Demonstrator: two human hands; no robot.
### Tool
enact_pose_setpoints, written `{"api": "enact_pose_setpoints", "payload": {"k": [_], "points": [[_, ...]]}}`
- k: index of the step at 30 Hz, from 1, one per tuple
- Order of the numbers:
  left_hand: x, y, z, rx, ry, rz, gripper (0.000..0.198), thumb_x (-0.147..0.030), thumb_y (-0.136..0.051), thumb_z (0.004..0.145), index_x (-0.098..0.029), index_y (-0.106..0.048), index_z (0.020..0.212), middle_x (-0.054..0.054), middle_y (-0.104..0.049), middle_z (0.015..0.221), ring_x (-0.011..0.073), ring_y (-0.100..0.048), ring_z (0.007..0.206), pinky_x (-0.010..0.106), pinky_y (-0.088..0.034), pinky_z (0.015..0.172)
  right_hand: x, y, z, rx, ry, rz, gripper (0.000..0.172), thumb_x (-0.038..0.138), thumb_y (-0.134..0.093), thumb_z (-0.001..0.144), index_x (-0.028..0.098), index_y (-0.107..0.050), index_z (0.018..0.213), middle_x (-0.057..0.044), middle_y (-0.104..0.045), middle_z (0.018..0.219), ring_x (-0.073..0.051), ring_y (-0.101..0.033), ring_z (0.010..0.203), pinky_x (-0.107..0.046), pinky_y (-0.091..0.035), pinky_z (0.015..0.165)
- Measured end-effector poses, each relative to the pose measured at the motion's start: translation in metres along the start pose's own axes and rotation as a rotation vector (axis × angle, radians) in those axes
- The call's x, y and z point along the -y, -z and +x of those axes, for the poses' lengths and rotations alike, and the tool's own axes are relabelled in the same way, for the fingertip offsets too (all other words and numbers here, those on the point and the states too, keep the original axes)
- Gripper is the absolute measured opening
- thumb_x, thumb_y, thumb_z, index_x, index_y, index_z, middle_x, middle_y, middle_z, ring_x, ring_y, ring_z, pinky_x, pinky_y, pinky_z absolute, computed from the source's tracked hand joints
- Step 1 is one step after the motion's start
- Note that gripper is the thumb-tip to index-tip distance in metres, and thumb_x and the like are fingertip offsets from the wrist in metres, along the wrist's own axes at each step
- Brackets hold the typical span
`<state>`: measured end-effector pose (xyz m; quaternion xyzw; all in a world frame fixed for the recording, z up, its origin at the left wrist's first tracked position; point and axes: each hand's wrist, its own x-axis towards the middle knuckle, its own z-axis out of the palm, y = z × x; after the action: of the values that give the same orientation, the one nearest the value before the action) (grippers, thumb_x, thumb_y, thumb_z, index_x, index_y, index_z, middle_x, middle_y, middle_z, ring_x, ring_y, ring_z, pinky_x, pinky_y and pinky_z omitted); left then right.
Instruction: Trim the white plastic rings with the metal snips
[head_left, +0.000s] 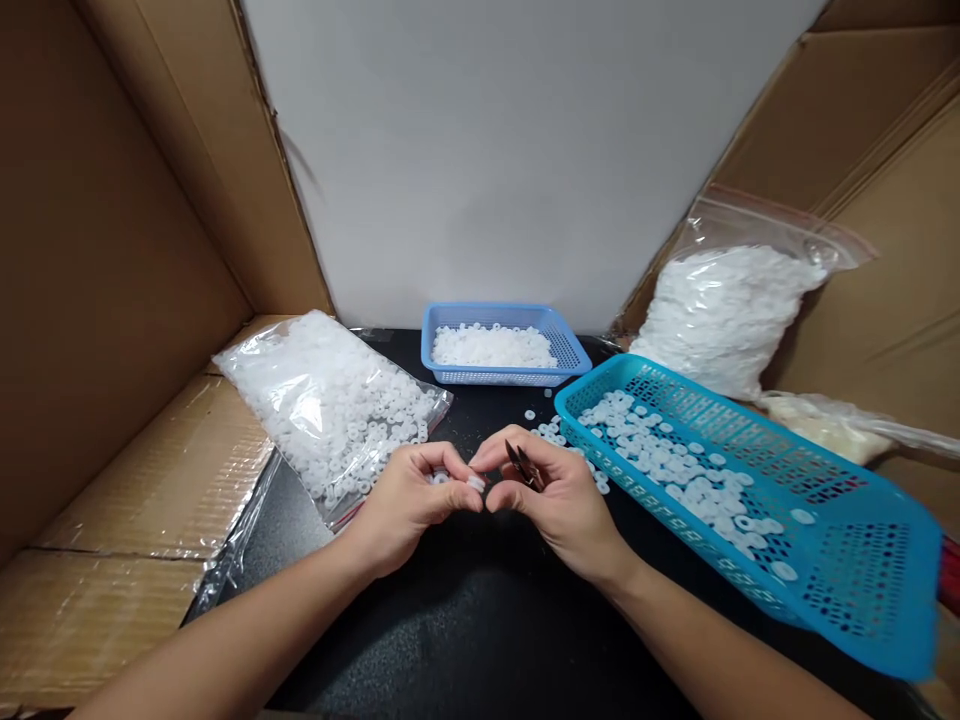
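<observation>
My left hand (420,495) is closed, pinching a few small white plastic washers (475,484) between thumb and fingertips. My right hand (559,495) is curled around small dark snips (523,466), whose pointed blades stick up past the fingers. The right index fingertip is close to the pinched washers; whether it touches them I cannot tell. More loose white rings (439,478) show behind the left fingers. The handles of the snips are mostly hidden in the right palm.
A blue basket (504,376) of white washers stands at the back. To the right, a teal basket (885,610) holds more, with several loose washers (551,432) beside it. Left lies a clear bag of washers (330,400); a full bag (720,310) leans against cardboard.
</observation>
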<state>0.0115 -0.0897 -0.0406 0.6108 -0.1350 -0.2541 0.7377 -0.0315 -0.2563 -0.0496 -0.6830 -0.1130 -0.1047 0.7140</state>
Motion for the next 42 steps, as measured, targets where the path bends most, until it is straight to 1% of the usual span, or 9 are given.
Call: {"api": "enact_pose_setpoints", "payload": {"k": [3, 8, 13, 19, 24, 29, 33, 38, 42], "points": [[-0.002, 0.0, -0.001, -0.03, -0.164, 0.211, 0.022, -0.024, -0.09, 0.062, -0.014, -0.07, 0.061, 0.001, -0.062, 0.06, 0.0096, -0.05, 0.059, 0.021, -0.037, 0.058, 0.001, 0.0, 0.0, -0.009, -0.009, 0.011, 0.037, 0.051, -0.084, 0.072, 0.017, -0.072, 0.077, -0.004, -0.06, 0.081, -0.013, -0.056, 0.073, -0.023, -0.043, 0.063], [-0.002, 0.001, -0.005, -0.087, -0.382, 0.432, 0.027, -0.037, -0.087, 0.071, -0.014, -0.073, 0.065, 0.004, -0.064, 0.062, 0.0123, -0.053, 0.057, 0.024, -0.036, 0.053, 0.003, 0.001, -0.001, -0.016, -0.053, 0.012, 0.037, 0.047, -0.085, 0.072, 0.016, -0.066, 0.07, 0.0, -0.055, 0.071, -0.009, -0.048, 0.062, -0.022, -0.038, 0.057], [0.002, 0.001, -0.007, -0.147, -0.524, 0.526, 0.026, -0.039, -0.086, 0.074, -0.016, -0.075, 0.07, 0.004, -0.067, 0.065, 0.0125, -0.055, 0.056, 0.024, -0.038, 0.052, 0.001, 0.001, 0.0, -0.02, -0.144, 0.069, 0.042, 0.05, -0.086, 0.068, 0.015, -0.064, 0.071, -0.002, -0.062, 0.072, -0.011, -0.054, 0.067, -0.024, -0.045, 0.063], [0.001, -0.001, -0.008, -0.159, -0.571, 0.523, 0.02, -0.033, -0.085, 0.075, -0.017, -0.075, 0.072, 0.003, -0.068, 0.065, 0.0112, -0.055, 0.055, 0.023, -0.038, 0.051, -0.005, -0.001, 0.0, -0.034, -0.222, 0.202, 0.044, 0.048, -0.09, 0.062, 0.014, -0.065, 0.076, -0.003, -0.063, 0.077, -0.011, -0.055, 0.07, -0.022, -0.043, 0.063], [-0.003, -0.003, -0.01, -0.153, -0.639, 0.573, 0.01, -0.024, -0.083, 0.078, -0.017, -0.076, 0.075, 0.001, -0.068, 0.064, 0.0086, -0.052, 0.053, 0.02, -0.037, 0.049, -0.008, -0.001, -0.001, -0.038, -0.314, 0.269, 0.053, 0.055, -0.089, 0.062, 0.014, -0.062, 0.082, 0.001, -0.053, 0.068, -0.004, -0.036, 0.053, -0.019, -0.026, 0.047], [-0.001, -0.004, -0.008, -0.128, -0.575, 0.564, 0.009, -0.021, -0.081, 0.08, -0.016, -0.076, 0.076, 0.001, -0.066, 0.063, 0.0075, -0.049, 0.051, 0.019, -0.035, 0.048, -0.009, -0.002, -0.001, -0.047, -0.335, 0.327, 0.057, 0.048, -0.094, 0.054, 0.014, -0.059, 0.083, 0.001, -0.054, 0.073, -0.004, -0.041, 0.058, -0.017, -0.029, 0.049], [-0.001, -0.003, -0.006, -0.112, -0.51, 0.521, 0.009, -0.024, -0.082, 0.079, -0.016, -0.077, 0.08, 0.002, -0.067, 0.066, 0.0079, -0.047, 0.052, 0.02, -0.035, 0.049, -0.01, -0.002, -0.001, -0.039, -0.393, 0.397, 0.06, 0.05, -0.093, 0.056, 0.015, -0.053, 0.085, 0.005, -0.048, 0.066, -0.002, -0.034, 0.05, -0.017, -0.023, 0.045], [-0.004, -0.001, -0.006, -0.124, -0.517, 0.527, 0.009, -0.025, -0.08, 0.08, -0.017, -0.078, 0.078, 0.002, -0.064, 0.062, 0.0088, -0.045, 0.051, 0.021, -0.033, 0.048, -0.012, -0.002, -0.002, 0.004, -0.391, 0.42, 0.061, 0.051, -0.092, 0.06, 0.017, -0.051, 0.089, 0.006, -0.047, 0.068, -0.001, -0.027, 0.047, -0.018, -0.018, 0.043], [-0.002, -0.001, -0.006, -0.132, -0.545, 0.572, 0.009, -0.025, -0.079, 0.081, -0.017, -0.078, 0.077, 0.001, -0.058, 0.059, 0.0088, -0.044, 0.052, 0.022, -0.033, 0.048, -0.012, -0.002, -0.002, 0.059, -0.372, 0.387, 0.061, 0.056, -0.089, 0.063, 0.016, -0.053, 0.091, 0.006, -0.042, 0.067, -0.001, -0.027, 0.05, -0.017, -0.019, 0.044]]}}
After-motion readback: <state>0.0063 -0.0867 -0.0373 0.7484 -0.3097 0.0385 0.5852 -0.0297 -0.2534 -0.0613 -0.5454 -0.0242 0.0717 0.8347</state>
